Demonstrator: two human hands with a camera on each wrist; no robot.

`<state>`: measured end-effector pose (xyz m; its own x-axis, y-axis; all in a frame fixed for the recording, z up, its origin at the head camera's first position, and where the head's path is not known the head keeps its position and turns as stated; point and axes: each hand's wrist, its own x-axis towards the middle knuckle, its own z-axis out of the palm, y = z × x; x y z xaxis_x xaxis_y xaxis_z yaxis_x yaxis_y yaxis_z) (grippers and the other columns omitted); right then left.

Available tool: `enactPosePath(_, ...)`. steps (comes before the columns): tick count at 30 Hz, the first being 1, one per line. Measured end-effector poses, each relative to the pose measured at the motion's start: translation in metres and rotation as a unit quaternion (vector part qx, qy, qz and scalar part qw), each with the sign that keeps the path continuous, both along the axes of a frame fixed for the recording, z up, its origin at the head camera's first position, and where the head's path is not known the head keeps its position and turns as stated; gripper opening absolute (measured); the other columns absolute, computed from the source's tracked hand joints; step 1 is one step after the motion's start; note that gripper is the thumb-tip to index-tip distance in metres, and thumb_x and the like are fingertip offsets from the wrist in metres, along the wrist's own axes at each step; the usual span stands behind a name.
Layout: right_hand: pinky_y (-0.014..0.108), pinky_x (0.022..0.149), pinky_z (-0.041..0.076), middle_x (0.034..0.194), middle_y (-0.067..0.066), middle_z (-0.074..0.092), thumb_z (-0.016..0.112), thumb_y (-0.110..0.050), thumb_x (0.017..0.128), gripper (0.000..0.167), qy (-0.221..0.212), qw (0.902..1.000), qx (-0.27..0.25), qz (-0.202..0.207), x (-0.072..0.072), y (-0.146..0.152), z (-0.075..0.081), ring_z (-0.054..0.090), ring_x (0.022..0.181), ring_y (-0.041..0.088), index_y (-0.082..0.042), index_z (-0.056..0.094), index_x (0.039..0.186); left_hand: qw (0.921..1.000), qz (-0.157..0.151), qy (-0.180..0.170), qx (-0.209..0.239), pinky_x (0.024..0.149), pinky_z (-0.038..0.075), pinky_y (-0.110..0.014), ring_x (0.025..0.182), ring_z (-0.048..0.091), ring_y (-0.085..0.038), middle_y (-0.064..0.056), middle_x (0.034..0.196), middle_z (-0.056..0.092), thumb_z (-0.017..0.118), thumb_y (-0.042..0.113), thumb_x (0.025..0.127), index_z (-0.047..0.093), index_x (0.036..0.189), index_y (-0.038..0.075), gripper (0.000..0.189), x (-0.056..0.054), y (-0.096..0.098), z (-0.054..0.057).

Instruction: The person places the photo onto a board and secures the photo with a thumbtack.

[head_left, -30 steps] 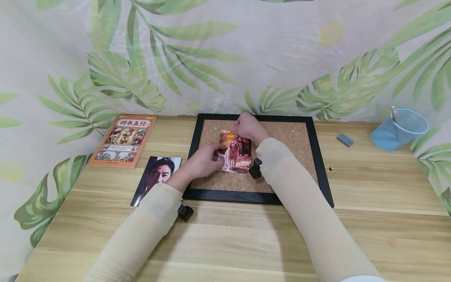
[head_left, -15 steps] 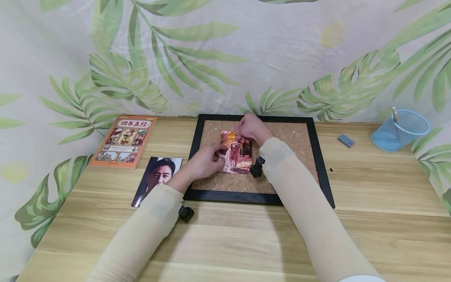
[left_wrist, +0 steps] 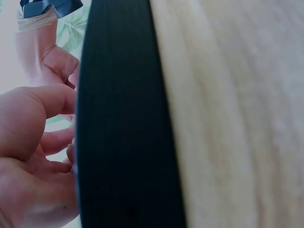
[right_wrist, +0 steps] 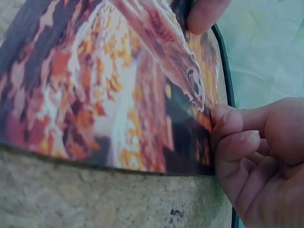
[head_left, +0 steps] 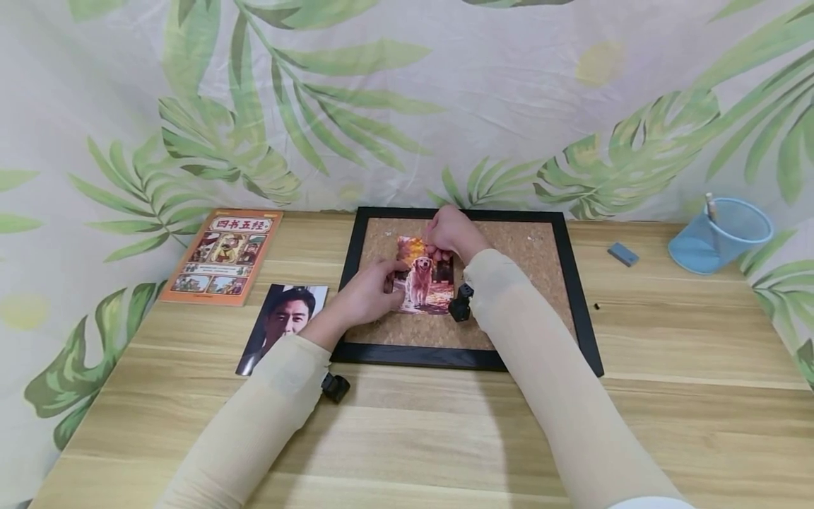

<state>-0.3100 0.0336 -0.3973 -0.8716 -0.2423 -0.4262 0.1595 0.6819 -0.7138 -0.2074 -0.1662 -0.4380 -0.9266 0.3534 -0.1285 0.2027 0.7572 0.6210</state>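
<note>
One left hand [head_left: 371, 291] resting loosely on the dog photo [head_left: 418, 286], one right hand [head_left: 453, 232] curled at its top right corner, what it grips we can't tell, corkboard [head_left: 439, 331] beneath.

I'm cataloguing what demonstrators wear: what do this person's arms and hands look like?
The left hand and right hand are bare. Cream sleeves end near the wrists, with a small black device at each. White material borders the right sleeve.
</note>
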Motion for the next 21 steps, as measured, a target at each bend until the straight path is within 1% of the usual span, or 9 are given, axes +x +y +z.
enactPosePath(2,0.024,0.051,0.051,0.060,0.001,0.065,0.056,-0.009,0.107,0.022,0.012,0.9998,0.014,-0.001,0.002,0.002,0.001,0.060,0.049,0.011,0.000,0.069,0.091,0.9999,0.008,0.008,-0.003,0.077,0.046,-0.039,0.093,0.055,-0.025,-0.009,0.117,0.056,0.068,0.023,0.097,0.062,0.149,0.012,0.053,-0.005,-0.001,-0.011)
enactPosePath(4,0.025,0.050,0.050,0.058,0.001,0.064,0.057,-0.011,0.107,0.026,0.018,0.9995,0.024,-0.004,0.003,0.005,0.002,0.059,0.047,0.011,-0.001,0.068,0.086,0.9998,0.018,0.004,-0.005,0.077,0.047,-0.041,0.094,0.056,-0.027,-0.009,0.118,0.055,0.070,0.023,0.097,0.062,0.149,0.014,0.053,-0.005,0.001,-0.010)
enactPosePath(7,0.025,0.048,0.049,0.056,0.000,0.063,0.061,-0.014,0.107,0.025,0.017,0.9996,0.021,-0.011,0.004,0.010,0.002,0.058,0.045,0.011,-0.003,0.064,0.085,0.9996,0.030,0.001,-0.003,0.080,0.048,-0.042,0.098,0.057,-0.028,-0.010,0.122,0.054,0.071,0.023,0.095,0.063,0.147,0.013,0.053,-0.003,0.004,-0.005)
enactPosePath(10,0.025,0.048,0.048,0.058,0.000,0.064,0.065,-0.016,0.107,0.019,0.007,0.9999,-0.007,-0.010,0.005,0.015,0.000,0.058,0.045,0.010,-0.004,0.061,0.093,0.9992,0.040,-0.005,-0.003,0.084,0.049,-0.042,0.101,0.056,-0.027,-0.011,0.125,0.053,0.072,0.024,0.094,0.063,0.145,0.013,0.053,-0.001,0.005,0.002)
enactPosePath(12,0.025,0.048,0.048,0.060,0.000,0.064,0.066,-0.017,0.107,0.017,0.009,0.9996,-0.026,0.003,0.007,0.019,0.001,0.059,0.045,0.010,-0.002,0.060,0.100,0.9991,0.042,-0.010,-0.006,0.084,0.049,-0.042,0.102,0.055,-0.027,-0.013,0.126,0.053,0.071,0.023,0.095,0.062,0.146,0.013,0.053,0.001,0.006,0.008)
enactPosePath(16,0.025,0.049,0.051,0.067,0.002,0.065,0.063,-0.021,0.110,0.023,0.004,0.9977,-0.060,0.030,0.012,0.025,0.003,0.061,0.049,0.011,0.001,0.061,0.116,0.9988,0.044,-0.023,-0.002,0.083,0.048,-0.042,0.102,0.053,-0.029,-0.017,0.128,0.051,0.070,0.021,0.096,0.061,0.147,0.010,0.053,0.010,0.009,0.024)
enactPosePath(18,0.026,0.050,0.053,0.070,0.004,0.067,0.061,-0.024,0.111,0.028,0.006,0.9965,-0.074,0.036,0.016,0.029,0.004,0.062,0.051,0.012,0.002,0.061,0.124,0.9989,0.047,-0.010,0.000,0.078,0.046,-0.039,0.097,0.051,-0.027,-0.016,0.125,0.051,0.069,0.021,0.097,0.062,0.145,0.008,0.050,0.010,0.008,0.020)
enactPosePath(19,0.027,0.050,0.054,0.071,0.005,0.068,0.060,-0.025,0.112,0.031,0.009,0.9961,-0.080,0.037,0.019,0.031,0.005,0.062,0.051,0.012,0.002,0.061,0.126,0.9988,0.047,-0.009,0.005,0.078,0.045,-0.039,0.097,0.051,-0.027,-0.016,0.123,0.051,0.069,0.021,0.098,0.063,0.144,0.008,0.048,0.012,0.009,0.023)
enactPosePath(21,0.028,0.051,0.054,0.074,0.007,0.069,0.060,-0.025,0.112,0.032,0.023,0.9952,-0.089,0.034,0.023,0.036,0.006,0.062,0.051,0.013,0.003,0.061,0.129,0.9987,0.050,0.010,0.011,0.077,0.044,-0.038,0.094,0.051,-0.025,-0.014,0.119,0.052,0.068,0.021,0.098,0.065,0.140,0.007,0.045,0.012,0.008,0.022)
